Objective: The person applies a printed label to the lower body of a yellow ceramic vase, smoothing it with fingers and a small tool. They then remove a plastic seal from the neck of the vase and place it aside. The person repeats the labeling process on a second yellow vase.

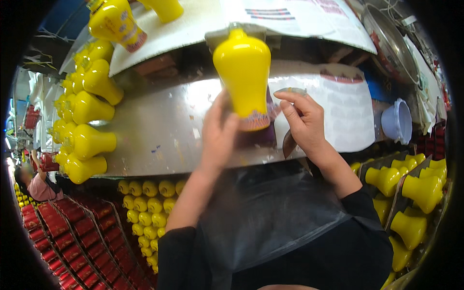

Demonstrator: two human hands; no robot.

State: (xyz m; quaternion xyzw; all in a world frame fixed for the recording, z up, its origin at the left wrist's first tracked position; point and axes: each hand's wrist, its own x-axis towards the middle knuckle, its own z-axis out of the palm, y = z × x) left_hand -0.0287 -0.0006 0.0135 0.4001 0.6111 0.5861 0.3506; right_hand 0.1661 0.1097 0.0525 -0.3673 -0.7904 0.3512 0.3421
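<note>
Apron (270, 208) at six o'clock; left hand (218, 133) against yellow vase (245, 67) toward twelve, right hand (308, 122) beside; cannot tell grips; seemingly decorating, likely smoothing next

vase (242, 72): over table (145, 133) | vase cluster (89, 107): table's left | basin (397, 122): right

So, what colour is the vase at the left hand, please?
The vase is yellow, with a reddish patterned band near its base; best in head view.
</note>
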